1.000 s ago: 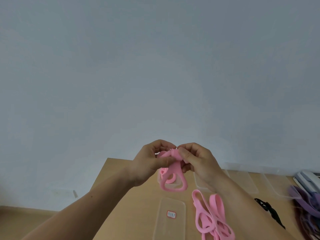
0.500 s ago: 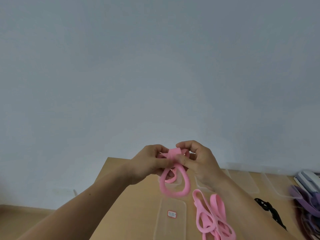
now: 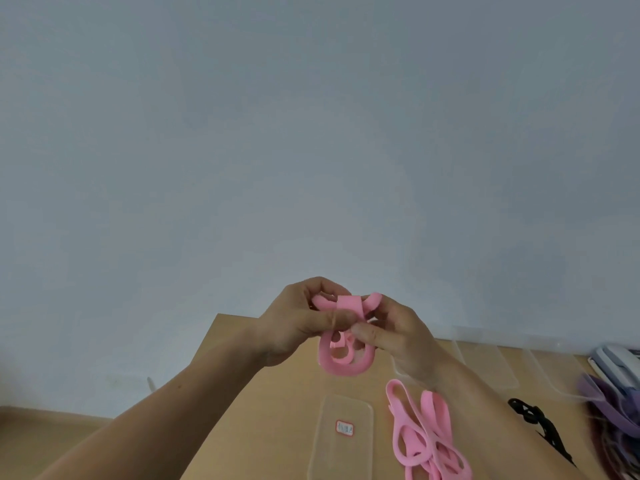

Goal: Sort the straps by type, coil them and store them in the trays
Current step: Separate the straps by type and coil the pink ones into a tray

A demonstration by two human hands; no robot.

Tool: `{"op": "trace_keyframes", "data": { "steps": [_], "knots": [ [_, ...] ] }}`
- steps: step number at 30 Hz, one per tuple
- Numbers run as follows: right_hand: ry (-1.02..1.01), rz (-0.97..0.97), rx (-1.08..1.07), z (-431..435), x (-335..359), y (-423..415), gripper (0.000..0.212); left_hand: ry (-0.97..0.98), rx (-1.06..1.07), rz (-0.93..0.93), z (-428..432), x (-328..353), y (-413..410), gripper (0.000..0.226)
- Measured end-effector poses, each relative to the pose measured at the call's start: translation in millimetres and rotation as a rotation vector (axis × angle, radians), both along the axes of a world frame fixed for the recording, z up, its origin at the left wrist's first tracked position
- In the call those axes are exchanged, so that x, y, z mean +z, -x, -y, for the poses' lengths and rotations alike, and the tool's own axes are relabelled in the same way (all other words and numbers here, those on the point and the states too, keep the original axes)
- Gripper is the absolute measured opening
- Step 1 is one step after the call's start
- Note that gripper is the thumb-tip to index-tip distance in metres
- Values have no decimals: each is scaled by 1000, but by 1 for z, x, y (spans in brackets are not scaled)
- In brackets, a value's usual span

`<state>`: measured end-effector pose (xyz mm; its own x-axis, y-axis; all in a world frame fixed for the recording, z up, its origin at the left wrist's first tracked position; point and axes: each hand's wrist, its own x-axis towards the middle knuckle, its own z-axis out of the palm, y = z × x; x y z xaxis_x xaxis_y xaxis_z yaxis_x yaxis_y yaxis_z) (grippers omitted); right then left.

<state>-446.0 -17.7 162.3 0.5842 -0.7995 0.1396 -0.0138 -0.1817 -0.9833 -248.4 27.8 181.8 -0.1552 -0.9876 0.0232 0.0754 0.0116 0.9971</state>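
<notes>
Now both hands (image 3: 301, 323) coiling pink strap (image 3: 346, 365).

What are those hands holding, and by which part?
The left hand and the right hand both pinch one pink strap at its folded upper part; its loop hangs free below them.

Pink strap (image 3: 348, 304) wrapped once more (loop shorter)

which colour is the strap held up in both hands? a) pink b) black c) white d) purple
a: the left hand and the right hand both grip the pink strap, while the purple straps and the black strap lie on the table.
</notes>
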Motion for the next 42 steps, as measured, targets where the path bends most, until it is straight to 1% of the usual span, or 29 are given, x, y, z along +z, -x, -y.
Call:
{"op": "trace_keyframes", "data": {
  "steps": [2,5,6,9,10,13,16,18,22,25,28,31,33,35,36,38,40,42],
  "knots": [
    [-63,33,12,-2,3,-1,35,71,38,83,0,2,2,37],
    [-118,16,-67,-3,9,-3,43,133,92,214,1,-4,5,38],
    [-112,-7,-106,-2,11,-4,40,153,100,256,1,-6,6,37],
    [-50,-76,-192,2,13,-4,12,189,94,357,0,-10,9,37],
    [-31,-86,-206,3,13,-3,7,188,86,379,0,-9,9,37],
    [-11,-71,-237,4,13,-1,11,134,66,406,2,-7,9,43],
    [18,-61,-256,4,11,-1,18,20,19,352,2,-5,4,50],
    [34,-78,-224,4,9,-1,23,-58,-52,255,1,-4,0,44],
    [149,-188,-181,2,5,-2,36,-221,-109,89,0,-3,-3,47],
    [253,-219,-154,-1,5,-3,40,-277,-176,78,-1,-2,-2,45],
    [330,-230,-160,-3,4,-3,42,-274,-208,49,-2,-1,0,45],
    [426,-237,-173,-4,3,-3,41,-261,-179,2,-1,-2,3,49],
    [445,-242,-190,-4,3,-4,42,-252,-153,-19,0,-4,3,46],
    [408,-224,-200,-3,3,-4,43,-237,-127,-50,1,-5,4,36],
    [388,-210,-197,-1,3,-4,46,-226,-117,-72,2,-5,3,35],
    [361,-191,-184,1,3,-2,53,-204,-111,-101,2,-5,3,43],
    [327,-186,-163,4,3,2,52,-168,-92,-85,4,-4,3,49],
    [216,-124,-114,6,4,4,48,-124,-33,-22,6,-4,4,49]
  ]
}}
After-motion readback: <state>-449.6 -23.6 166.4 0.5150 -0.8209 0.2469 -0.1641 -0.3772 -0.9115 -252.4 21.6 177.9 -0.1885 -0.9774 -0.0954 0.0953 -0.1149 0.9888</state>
